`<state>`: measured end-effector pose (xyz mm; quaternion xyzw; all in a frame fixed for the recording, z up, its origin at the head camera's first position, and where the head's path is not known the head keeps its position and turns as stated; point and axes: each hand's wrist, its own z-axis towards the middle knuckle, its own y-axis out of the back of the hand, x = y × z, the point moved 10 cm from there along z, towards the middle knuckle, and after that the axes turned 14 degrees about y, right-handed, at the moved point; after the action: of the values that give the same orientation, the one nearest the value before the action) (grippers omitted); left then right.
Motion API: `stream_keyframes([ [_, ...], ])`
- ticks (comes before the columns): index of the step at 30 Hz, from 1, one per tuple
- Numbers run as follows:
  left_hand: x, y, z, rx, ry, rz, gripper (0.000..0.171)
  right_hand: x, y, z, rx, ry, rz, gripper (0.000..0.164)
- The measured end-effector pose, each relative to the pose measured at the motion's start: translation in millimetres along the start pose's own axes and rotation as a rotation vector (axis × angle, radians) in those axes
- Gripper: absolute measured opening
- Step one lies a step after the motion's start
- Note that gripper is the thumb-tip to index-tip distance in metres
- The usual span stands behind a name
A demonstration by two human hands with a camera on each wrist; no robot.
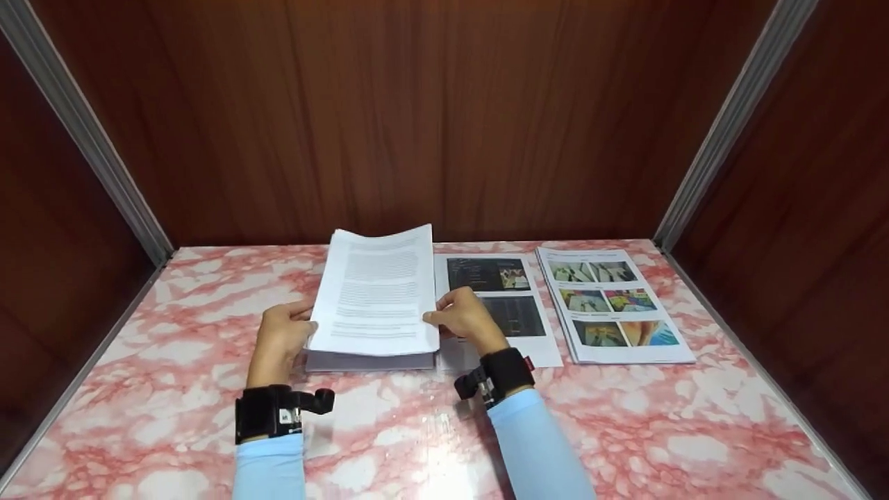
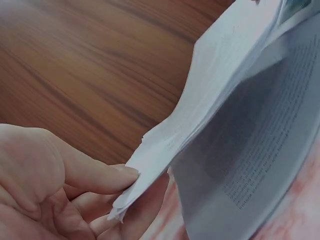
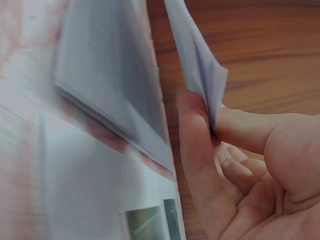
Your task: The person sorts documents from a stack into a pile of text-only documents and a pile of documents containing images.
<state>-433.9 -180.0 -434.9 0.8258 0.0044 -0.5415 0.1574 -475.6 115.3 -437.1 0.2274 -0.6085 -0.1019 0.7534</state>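
Observation:
A sheaf of printed paper sheets [image 1: 378,292] is held up between both hands, its far end curving upward. My left hand [image 1: 281,337] pinches its left edge; in the left wrist view the thumb [image 2: 107,177] lies on top and the fingers are underneath. The right hand [image 1: 469,319] pinches the opposite edge, and the right wrist view shows the sheets [image 3: 200,70] between thumb and forefinger. Beneath the raised sheaf lies a stack of text pages [image 1: 371,362], mostly hidden by it in the head view.
Right of the stack lies a page with dark pictures [image 1: 514,326], partly behind the right hand. Farther right rests a pile of sheets with colour photos [image 1: 621,338]. The pink marbled table [image 1: 389,444] is enclosed by brown wood-grain panels [image 1: 430,125] with metal corner strips.

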Motion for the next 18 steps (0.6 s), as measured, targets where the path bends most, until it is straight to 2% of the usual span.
stream_keyframes([
  [3,8.3,0.6,5.0,0.018,0.027,-0.045,0.055,0.8,-6.0,0.4,0.009,0.024,-0.037,0.021],
  [6,15.7,1.5,8.8,0.023,0.043,-0.050,0.056,-0.2,-9.7,0.6,0.003,0.031,-0.091,0.023],
  [11,19.8,0.5,12.2,0.020,0.039,0.003,0.054,-2.9,-11.2,1.3,-0.016,0.021,-0.178,0.024],
  [18,21.1,-2.1,12.7,-0.022,0.028,0.062,0.056,-5.0,-13.1,0.7,0.001,0.005,-0.197,0.025],
])
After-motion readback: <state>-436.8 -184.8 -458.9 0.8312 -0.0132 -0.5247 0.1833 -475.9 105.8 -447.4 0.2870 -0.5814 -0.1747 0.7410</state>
